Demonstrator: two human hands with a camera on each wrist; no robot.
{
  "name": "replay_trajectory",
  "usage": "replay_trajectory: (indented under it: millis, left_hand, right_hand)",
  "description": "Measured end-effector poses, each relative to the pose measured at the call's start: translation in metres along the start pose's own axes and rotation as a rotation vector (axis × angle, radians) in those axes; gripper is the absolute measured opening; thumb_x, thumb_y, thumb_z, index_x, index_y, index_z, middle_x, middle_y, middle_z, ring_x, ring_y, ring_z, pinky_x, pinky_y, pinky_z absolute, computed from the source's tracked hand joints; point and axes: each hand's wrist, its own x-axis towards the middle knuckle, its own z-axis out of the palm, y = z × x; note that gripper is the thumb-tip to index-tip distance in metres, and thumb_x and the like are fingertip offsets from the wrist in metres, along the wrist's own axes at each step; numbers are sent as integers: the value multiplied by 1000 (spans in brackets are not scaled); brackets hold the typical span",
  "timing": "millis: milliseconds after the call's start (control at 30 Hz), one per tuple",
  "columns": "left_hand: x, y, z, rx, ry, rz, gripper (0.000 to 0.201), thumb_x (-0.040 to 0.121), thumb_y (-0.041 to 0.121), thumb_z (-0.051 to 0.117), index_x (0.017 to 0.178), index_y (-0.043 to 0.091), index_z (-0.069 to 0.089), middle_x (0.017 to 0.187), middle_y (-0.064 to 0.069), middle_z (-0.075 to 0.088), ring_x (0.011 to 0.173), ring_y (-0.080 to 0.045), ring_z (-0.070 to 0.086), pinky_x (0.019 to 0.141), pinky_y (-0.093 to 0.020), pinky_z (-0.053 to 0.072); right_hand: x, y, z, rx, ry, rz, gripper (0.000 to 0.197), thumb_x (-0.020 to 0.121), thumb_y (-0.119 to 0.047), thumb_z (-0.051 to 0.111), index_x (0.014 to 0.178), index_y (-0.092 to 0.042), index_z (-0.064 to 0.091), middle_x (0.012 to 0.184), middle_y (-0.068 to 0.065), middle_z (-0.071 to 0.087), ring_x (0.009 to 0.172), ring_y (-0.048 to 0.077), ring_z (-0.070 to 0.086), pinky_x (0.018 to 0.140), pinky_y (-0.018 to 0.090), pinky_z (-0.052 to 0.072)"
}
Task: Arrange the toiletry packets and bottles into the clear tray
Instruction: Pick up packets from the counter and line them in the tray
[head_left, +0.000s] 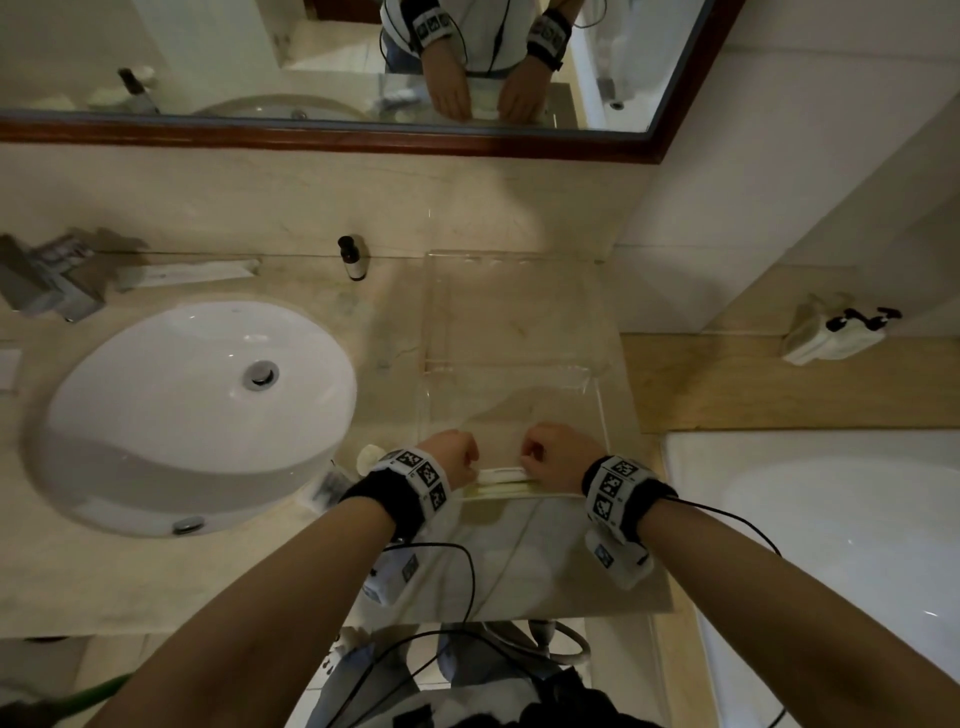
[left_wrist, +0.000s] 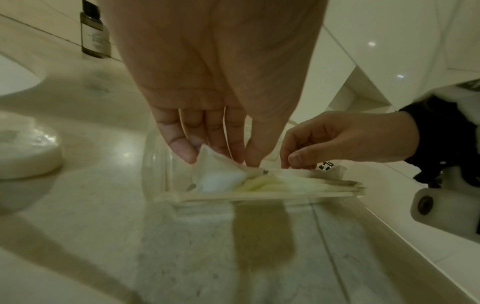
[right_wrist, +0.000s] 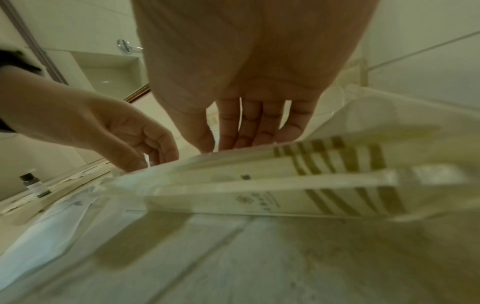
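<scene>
At the near edge of the clear tray (head_left: 597, 395) on the worktop (head_left: 291, 561), the left hand (head_left: 451, 457) and right hand (head_left: 558, 452) pinched a stack of flat packets (head_left: 501, 480), apparently squaring them in place, while the dark bottle (head_left: 354, 258) beyond, outside the tray, awaited collection.

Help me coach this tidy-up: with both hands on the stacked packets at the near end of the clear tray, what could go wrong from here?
1. The packets lie fanned and uneven; as the left hand and right hand squeeze them, some could slide apart or crumple.
2. They sit at the clear tray's near wall, so pushing might shift the tray on the smooth counter.
3. The dark bottle is outside the tray and may be overlooked.
</scene>
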Motion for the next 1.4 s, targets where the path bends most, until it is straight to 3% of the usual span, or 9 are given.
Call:
replay_trajectory:
  millis: [133, 367, 467, 633, 800, 967, 1134, 1300, 1400]
  left_hand:
    - [-4, 1, 0, 36, -32, 7, 33, 88, 21, 59, 118, 10, 57, 122, -11, 58, 112, -26, 55, 95, -30, 43]
    - [-10, -2, 0, 250, -23, 11, 29, 90, 25, 53, 118, 20, 55, 125, -6, 55, 114, -26, 54, 99, -34, 38]
    - [-11, 3, -2, 383, 10, 7, 31, 90, 21, 49, 120, 21, 54, 127, -3, 55, 118, -24, 51, 105, -33, 29]
    - [-16, 6, -11, 574, 40, -28, 32, 88, 13, 50, 118, 21, 57, 126, -2, 57, 122, -22, 46, 107, -35, 26]
    - [-23, 5, -11, 534, 55, -42, 29, 89, 18, 46, 114, 22, 58, 122, -1, 60, 119, -22, 47, 105, -37, 26]
    - [-27, 9, -3, 413, 44, -1, 32, 89, 36, 40, 116, 30, 56, 123, 5, 59, 121, -19, 47, 113, -47, 13]
    - [-25, 16, -6, 408, 32, 30, 33, 89, 38, 43, 117, 28, 57, 119, 2, 59, 113, -20, 53, 105, -38, 24]
    - [-22, 15, -5, 294, -9, 28, 33, 91, 37, 45, 117, 23, 58, 121, -3, 57, 111, -24, 55, 95, -36, 42]
    - [-20, 15, -5, 317, -23, 27, 32, 93, 33, 44, 115, 15, 58, 119, -7, 56, 109, -27, 56, 91, -36, 45]
  right_hand:
    - [-2, 2, 2, -30, -31, 0, 23, 87, -32, 57, 97, -12, 62, 90, -1, 53, 82, 15, 50, 75, 28, 42]
    - [-7, 9, 1, -108, -24, 108, 30, 88, -44, 51, 97, -16, 60, 96, 2, 54, 93, 22, 55, 83, 33, 43]
    - [-9, 10, 2, -70, -61, 82, 28, 89, -40, 51, 100, -16, 60, 102, 4, 57, 93, 23, 56, 82, 32, 44]
    - [-6, 1, 6, 25, -68, 61, 22, 89, -31, 55, 102, -15, 63, 104, 5, 56, 95, 23, 56, 84, 34, 47]
    - [1, -12, 15, 59, -45, 14, 18, 89, -23, 56, 101, -13, 65, 107, 9, 57, 99, 26, 57, 86, 34, 48]
    - [-5, -9, 11, 87, 40, -35, 19, 88, -25, 58, 101, -12, 64, 108, 8, 57, 100, 23, 54, 85, 31, 44]
    - [-18, 0, 11, 41, 45, -166, 19, 79, -33, 69, 88, -16, 66, 104, 3, 57, 96, 18, 51, 85, 32, 45]
    - [-21, 0, 13, -34, 45, -208, 18, 80, -32, 68, 93, -19, 68, 110, 2, 57, 102, 18, 50, 90, 34, 44]
    - [-18, -2, 12, -29, 27, -212, 18, 81, -31, 68, 92, -17, 69, 112, 3, 58, 105, 19, 50, 92, 33, 43]
